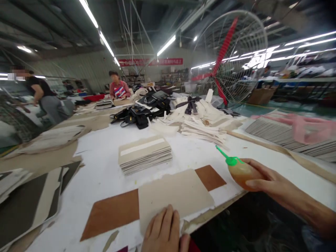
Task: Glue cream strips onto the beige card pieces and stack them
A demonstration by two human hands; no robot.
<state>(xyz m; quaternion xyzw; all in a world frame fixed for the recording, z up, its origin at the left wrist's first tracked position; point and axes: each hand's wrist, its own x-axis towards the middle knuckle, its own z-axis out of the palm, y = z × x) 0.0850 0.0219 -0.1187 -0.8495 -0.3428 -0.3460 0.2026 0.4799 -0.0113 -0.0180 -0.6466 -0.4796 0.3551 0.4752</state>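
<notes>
My left hand (164, 229) lies flat on the near edge of a beige board (175, 194), fingers stretched out. Brown pieces (115, 211) show on both sides of this board, partly under it or beside it; I cannot tell which. On the right, my right hand (258, 176) is wrapped round a squeeze bottle (240, 175) with amber contents and a green nozzle cap. The bottle is tilted, its nozzle pointing up and to the left, above the table's front edge. Behind the beige board stands a stack of similar boards (144, 155) with a white strip on top.
Cream fabric strips (204, 129) and black bags (143, 112) are heaped farther back. Dark panels (23, 206) lie at left. At right are stacked grey sheets (278, 134) with pink material (309, 129). A large fan (217, 70) stands behind; a person (119, 87) works across the table.
</notes>
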